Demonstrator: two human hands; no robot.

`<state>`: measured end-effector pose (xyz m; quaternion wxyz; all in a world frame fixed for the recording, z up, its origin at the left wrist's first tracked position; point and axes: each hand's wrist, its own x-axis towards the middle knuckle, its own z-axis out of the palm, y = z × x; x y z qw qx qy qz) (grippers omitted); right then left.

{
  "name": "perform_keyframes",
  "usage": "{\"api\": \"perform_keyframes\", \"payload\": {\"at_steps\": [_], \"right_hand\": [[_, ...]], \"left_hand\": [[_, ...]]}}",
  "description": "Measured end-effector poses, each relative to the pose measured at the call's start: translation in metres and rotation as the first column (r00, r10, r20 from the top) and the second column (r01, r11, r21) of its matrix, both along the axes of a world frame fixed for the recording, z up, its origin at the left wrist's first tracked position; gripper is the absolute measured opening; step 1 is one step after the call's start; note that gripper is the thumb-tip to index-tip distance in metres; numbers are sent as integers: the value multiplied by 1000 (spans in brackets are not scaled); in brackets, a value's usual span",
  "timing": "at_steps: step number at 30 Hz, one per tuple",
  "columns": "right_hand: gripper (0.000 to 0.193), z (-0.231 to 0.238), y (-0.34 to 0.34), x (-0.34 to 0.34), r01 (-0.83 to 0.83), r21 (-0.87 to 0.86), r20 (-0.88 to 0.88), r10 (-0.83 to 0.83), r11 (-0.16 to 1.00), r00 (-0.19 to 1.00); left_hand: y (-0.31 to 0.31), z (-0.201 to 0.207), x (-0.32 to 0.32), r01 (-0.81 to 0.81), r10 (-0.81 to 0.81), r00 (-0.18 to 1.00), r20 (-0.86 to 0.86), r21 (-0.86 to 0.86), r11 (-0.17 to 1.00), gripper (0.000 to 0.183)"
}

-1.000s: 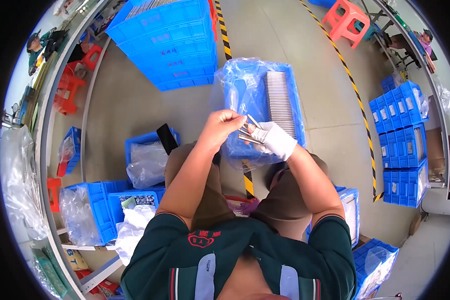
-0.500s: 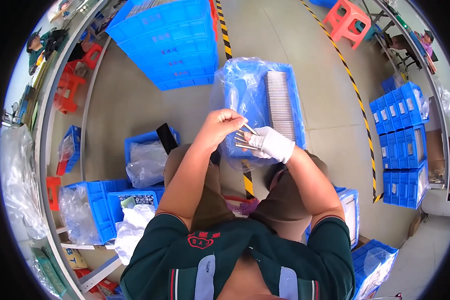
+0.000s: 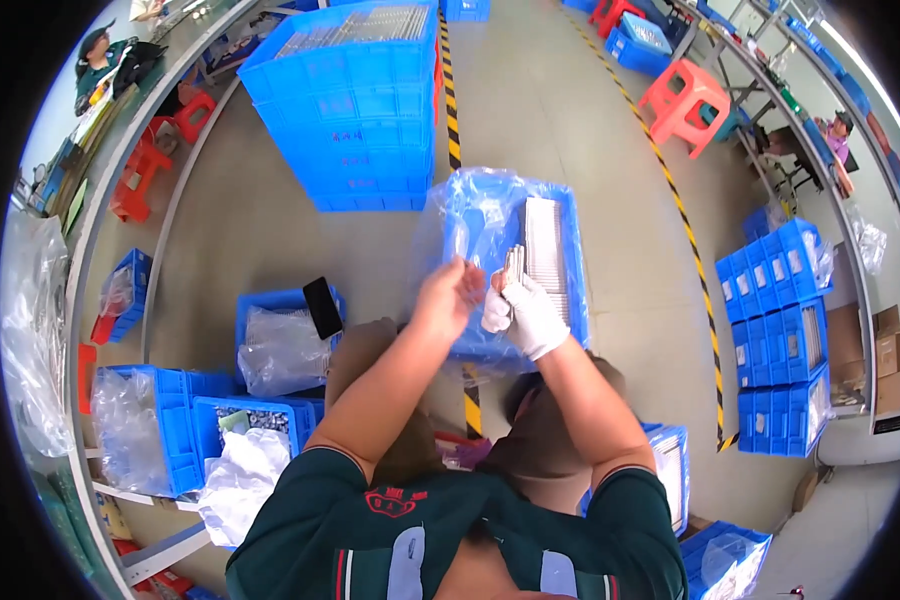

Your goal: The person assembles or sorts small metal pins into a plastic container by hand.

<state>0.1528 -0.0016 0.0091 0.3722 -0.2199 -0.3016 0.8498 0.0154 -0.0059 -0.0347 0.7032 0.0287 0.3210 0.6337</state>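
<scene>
over the blue crate (image 3: 573,250), i see the right hand (image 3: 536,318) clamped on metal rods (image 3: 515,262), left hand (image 3: 448,297) loosely uncurled nearby.

It was crowded all round the grip!
Beyond it, leftward, towered a stack of blue crates (image 3: 335,150), while well off to its upper right stood a pinkish-red stool (image 3: 686,100), right by a black-and-yellow floor stripe (image 3: 718,400)! Far right of the grip, three blue bins (image 3: 778,345) sat piled up. And left of it, a black phone (image 3: 322,307) rested at the edge of a plastic-draped bin (image 3: 270,350), with crumpled white wrapping (image 3: 245,465) farther down-left!
</scene>
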Motion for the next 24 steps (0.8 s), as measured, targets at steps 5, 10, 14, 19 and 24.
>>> {"api": "perform_keyframes", "payload": {"at_steps": [5, 10, 14, 19, 24], "right_hand": [[15, 6, -4, -20, 272, 469, 272, -431, 840, 861], [12, 24, -3, -31, 362, 477, 182, -493, 801, 851], [15, 17, 5, -30, 426, 341, 152, -496, 838, 855], [27, 14, 2, -30, 435, 301, 59, -472, 848, 880], [29, -5, 10, -19, 405, 555, 309, -632, 727, 710]], "left_hand": [[-1, 17, 44, -10, 33, 947, 321, -74, 997, 18], [9, -4, 47, 1, 12, 943, 333, -38, 999, 14], [5, -11, 53, 51, -39, 940, 339, -28, 998, 13], [-3, 5, 53, 93, -58, 966, 253, -128, 987, 23], [6, -47, 25, 371, -721, 560, 408, 655, 659, 21]]}}
